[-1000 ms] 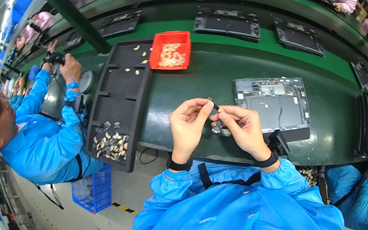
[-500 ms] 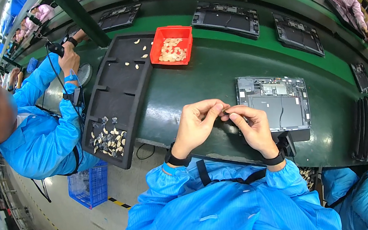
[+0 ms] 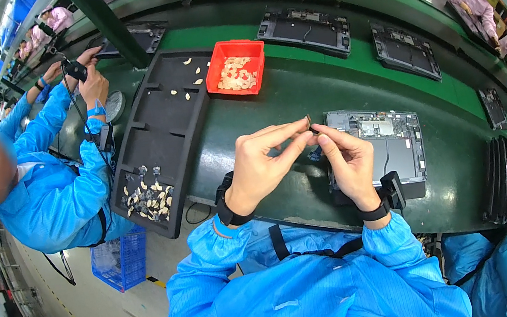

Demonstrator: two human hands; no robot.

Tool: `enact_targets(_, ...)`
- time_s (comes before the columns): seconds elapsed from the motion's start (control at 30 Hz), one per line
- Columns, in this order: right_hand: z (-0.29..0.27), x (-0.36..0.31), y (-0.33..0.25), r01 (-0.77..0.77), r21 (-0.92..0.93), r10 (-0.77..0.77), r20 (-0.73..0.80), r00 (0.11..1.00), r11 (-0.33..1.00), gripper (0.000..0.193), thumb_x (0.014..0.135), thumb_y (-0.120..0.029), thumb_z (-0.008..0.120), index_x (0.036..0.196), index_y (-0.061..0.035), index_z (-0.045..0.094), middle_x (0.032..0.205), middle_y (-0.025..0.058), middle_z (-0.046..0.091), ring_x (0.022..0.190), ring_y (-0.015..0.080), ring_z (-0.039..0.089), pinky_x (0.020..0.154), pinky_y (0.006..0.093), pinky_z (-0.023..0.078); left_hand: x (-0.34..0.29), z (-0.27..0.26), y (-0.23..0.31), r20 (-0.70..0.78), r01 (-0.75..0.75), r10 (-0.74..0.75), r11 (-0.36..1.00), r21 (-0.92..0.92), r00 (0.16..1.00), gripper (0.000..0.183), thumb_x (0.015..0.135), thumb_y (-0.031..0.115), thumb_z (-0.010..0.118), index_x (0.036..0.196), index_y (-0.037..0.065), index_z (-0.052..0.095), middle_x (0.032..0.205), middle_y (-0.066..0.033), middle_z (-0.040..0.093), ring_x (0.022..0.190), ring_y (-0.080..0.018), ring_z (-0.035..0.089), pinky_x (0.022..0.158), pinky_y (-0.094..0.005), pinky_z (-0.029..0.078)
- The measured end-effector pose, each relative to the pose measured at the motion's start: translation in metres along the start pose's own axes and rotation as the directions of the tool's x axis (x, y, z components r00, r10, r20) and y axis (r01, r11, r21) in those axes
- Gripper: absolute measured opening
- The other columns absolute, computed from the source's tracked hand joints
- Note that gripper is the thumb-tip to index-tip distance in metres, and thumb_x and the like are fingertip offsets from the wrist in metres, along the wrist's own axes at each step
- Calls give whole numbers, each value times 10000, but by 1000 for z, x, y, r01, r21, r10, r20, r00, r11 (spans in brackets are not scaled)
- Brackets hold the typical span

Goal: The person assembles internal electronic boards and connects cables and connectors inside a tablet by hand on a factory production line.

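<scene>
My left hand (image 3: 265, 162) and my right hand (image 3: 352, 166) meet over the green bench, fingertips almost touching. Between thumb and index finger, my left hand pinches a small thin brownish piece (image 3: 309, 121), too small to name. The right thumb and fingertips are closed on its lower end. Just beyond my right hand lies an opened laptop base (image 3: 403, 148), with its circuit board and dark battery panels showing. My right wrist partly covers its left side.
A red bin (image 3: 259, 64) of pale small pieces stands beside a black compartment tray (image 3: 161, 143) holding similar scraps. Other laptop bases (image 3: 306, 29) lie on the green belt. Stacked dark panels (image 3: 501, 175) stand at right. A co-worker in blue (image 3: 51, 197) works at left.
My hands have risen slightly, and the left fingers now reach straighter, with the small piece held more upright. Laptop bases on the belt have shifted left. Another blue-sleeved arm shows at far left.
</scene>
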State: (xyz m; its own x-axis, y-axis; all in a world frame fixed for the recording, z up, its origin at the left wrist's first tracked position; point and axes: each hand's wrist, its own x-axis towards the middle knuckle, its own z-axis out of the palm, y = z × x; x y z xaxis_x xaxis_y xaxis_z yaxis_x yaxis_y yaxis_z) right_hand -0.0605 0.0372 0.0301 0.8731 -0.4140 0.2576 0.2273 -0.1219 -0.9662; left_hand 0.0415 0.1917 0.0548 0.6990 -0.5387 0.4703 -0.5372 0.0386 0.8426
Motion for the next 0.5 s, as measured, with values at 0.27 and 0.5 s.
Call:
enact_targets(0.27,-2,-2,-1,91,-76,-87,64,994,993,249,979,-44,675,1216,-8,740,1013,115,784,989,169,709,912,312,538,0,1,-2,12,-84,83,991,108,996,180,908,35,747,1081,-9,772,886,-142,765,741,-175,743,638,-291,565)
enact_targets(0.5,3,-2,8,102,-58,-102,-4,995,993,210,979,-40,672,1169,8,750,1070,128,772,1019,203,711,930,322,535,1,6,-7,20,-240,244,930,279,970,134,883,5,739,1013,-3,709,817,-126,724,713,-245,723,632,-325,554)
